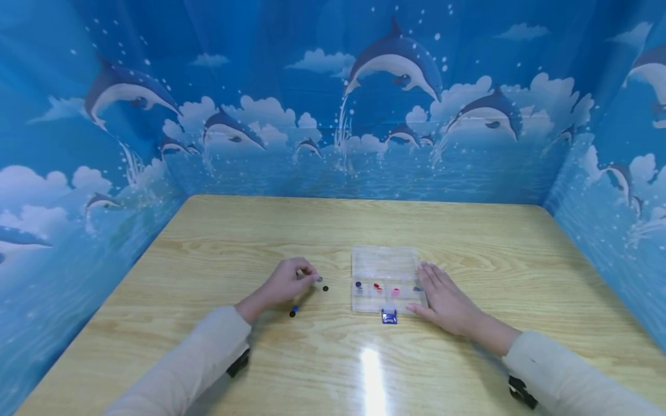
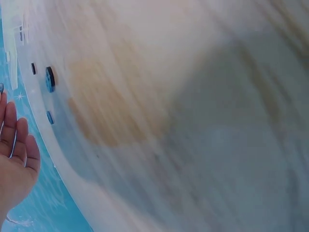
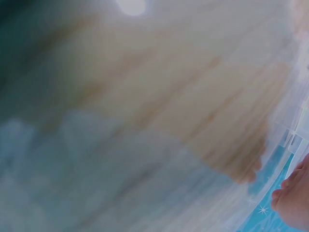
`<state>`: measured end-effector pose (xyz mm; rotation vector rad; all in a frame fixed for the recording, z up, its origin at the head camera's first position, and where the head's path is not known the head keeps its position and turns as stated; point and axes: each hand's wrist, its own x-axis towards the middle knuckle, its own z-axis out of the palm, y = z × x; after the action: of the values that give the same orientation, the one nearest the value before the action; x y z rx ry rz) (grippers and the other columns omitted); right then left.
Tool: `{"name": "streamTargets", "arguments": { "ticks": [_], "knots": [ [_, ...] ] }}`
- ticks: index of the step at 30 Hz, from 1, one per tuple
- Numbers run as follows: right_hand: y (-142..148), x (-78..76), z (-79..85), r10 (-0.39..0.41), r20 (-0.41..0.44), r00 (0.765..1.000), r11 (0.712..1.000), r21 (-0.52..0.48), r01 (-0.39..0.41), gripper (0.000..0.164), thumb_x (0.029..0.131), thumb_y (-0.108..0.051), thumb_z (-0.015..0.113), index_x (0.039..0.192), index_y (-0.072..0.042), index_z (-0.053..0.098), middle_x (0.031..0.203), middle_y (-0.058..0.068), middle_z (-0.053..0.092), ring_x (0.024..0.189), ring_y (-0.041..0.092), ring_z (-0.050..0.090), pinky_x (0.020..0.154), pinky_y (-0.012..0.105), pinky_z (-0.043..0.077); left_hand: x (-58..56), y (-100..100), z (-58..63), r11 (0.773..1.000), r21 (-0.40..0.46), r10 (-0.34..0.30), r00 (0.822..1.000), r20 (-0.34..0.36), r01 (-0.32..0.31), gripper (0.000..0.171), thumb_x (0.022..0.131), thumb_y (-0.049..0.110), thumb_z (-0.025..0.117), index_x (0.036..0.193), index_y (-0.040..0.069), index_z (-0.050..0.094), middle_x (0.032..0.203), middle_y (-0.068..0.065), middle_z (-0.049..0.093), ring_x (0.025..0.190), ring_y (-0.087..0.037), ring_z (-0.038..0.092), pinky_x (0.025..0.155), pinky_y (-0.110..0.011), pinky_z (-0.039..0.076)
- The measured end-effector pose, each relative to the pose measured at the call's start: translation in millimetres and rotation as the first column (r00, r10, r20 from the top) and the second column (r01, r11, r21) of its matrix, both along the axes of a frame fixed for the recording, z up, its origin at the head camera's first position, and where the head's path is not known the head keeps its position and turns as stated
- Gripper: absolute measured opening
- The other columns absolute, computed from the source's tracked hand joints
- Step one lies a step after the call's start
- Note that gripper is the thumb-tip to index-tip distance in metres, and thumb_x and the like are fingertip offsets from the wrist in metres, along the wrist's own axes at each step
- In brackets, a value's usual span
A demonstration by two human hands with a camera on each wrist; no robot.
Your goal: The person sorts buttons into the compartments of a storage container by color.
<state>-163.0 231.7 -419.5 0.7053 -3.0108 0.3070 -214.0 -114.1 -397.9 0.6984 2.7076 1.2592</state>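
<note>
My left hand (image 1: pixel 291 281) pinches a small greyish button (image 1: pixel 319 279) between thumb and fingertips, just over the table. A black button (image 1: pixel 325 288) lies close beside those fingertips. Nearer me, below the left hand, are a blue button (image 1: pixel 295 308) and another dark button (image 1: pixel 292 314), side by side. To the right stands a clear plastic compartment box (image 1: pixel 364 305), its lid (image 1: pixel 385 263) laid back. My right hand (image 1: pixel 447 300) rests on the box's right end with straight fingers. Inside sit a dark blue button (image 1: pixel 358 284), red buttons (image 1: pixel 377 286) and pink ones (image 1: pixel 395 292) in separate compartments.
A blue latch (image 1: pixel 389 316) sticks out from the box's front edge. The wood-grain table (image 1: pixel 234 231) runs back to a blue dolphin-print curtain (image 1: pixel 322 138), which also hangs on both sides. Light glares off the tabletop in front of the box.
</note>
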Motion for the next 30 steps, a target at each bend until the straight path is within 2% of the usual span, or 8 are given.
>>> {"name": "streamTargets", "arguments": {
  "ticks": [12, 22, 26, 30],
  "knots": [
    [-1.0, 0.9, 1.9, 0.0, 0.008, 1.0, 1.0, -0.004, 0.0, 0.081, 0.091, -0.046, 0.05, 0.138, 0.015, 0.024, 0.147, 0.032, 0.021, 0.137, 0.045, 0.02, 0.111, 0.053, 0.018, 0.7, 9.5, 1.8, 1.0, 0.008, -0.002, 0.999, 0.034, 0.002, 0.009, 0.087, 0.011, 0.061, 0.087, 0.003, 0.066, 0.085, -0.007, 0.065, 0.074, -0.012, 0.055, 0.062, -0.018, 0.046],
    [-0.8, 0.0, 0.6, -0.002, 0.002, 1.0, 1.0, -0.002, 0.002, 0.081, 0.091, -0.047, 0.05, 0.138, 0.015, 0.025, 0.147, 0.032, 0.022, 0.136, 0.045, 0.021, 0.112, 0.052, 0.018, 0.5, 21.7, 5.0, 1.0, 0.006, 0.025, 0.995, 0.094, -0.026, 0.008, 0.088, 0.015, 0.061, 0.089, 0.008, 0.067, 0.086, -0.004, 0.064, 0.062, -0.01, 0.048, 0.054, -0.019, 0.043],
    [-0.8, 0.3, 1.1, -0.005, 0.007, 1.0, 1.0, -0.007, 0.005, 0.081, 0.091, -0.047, 0.05, 0.138, 0.015, 0.025, 0.147, 0.032, 0.022, 0.137, 0.045, 0.021, 0.112, 0.053, 0.018, 0.3, 27.6, 7.0, 1.0, 0.002, 0.022, 0.996, 0.09, -0.023, 0.008, 0.088, 0.014, 0.061, 0.088, 0.008, 0.066, 0.086, -0.003, 0.064, 0.066, -0.01, 0.05, 0.057, -0.019, 0.044],
    [-0.7, 0.4, 1.3, -0.005, 0.007, 1.0, 1.0, -0.007, 0.005, 0.081, 0.091, -0.047, 0.049, 0.138, 0.014, 0.025, 0.147, 0.032, 0.022, 0.137, 0.045, 0.021, 0.112, 0.053, 0.018, 0.0, 33.7, 7.6, 1.0, 0.006, 0.018, 0.995, 0.094, -0.019, 0.009, 0.088, 0.014, 0.061, 0.088, 0.008, 0.067, 0.084, -0.003, 0.064, 0.061, -0.009, 0.047, 0.053, -0.019, 0.042]
  ]
}}
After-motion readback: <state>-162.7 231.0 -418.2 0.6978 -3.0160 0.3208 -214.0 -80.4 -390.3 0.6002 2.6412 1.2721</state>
